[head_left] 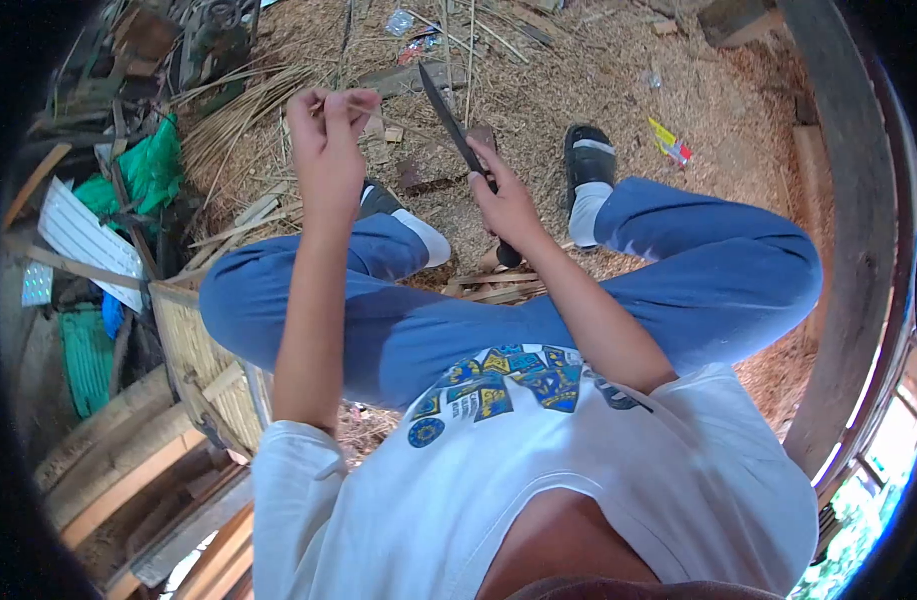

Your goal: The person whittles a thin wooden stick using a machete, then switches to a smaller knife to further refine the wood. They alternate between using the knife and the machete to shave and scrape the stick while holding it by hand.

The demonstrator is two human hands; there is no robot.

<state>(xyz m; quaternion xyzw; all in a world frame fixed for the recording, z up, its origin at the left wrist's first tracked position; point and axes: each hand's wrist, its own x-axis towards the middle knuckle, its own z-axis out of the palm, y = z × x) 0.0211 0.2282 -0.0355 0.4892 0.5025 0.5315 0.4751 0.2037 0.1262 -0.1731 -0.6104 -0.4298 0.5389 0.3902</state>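
I see a floor (719, 110) covered with sawdust. On it lie a heap of thin strips (239, 110) far left, a plank (399, 78), short wood pieces (499, 285) and a yellow wrapper (669, 142) right.

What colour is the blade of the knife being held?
Dark, nearly black. The knife is in the right hand, clearest in the head view.

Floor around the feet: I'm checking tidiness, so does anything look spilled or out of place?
Yes. Shavings lie everywhere underfoot, loose bamboo strips are scattered at upper left, and a yellow-red wrapper lies as litter near the black sandal.
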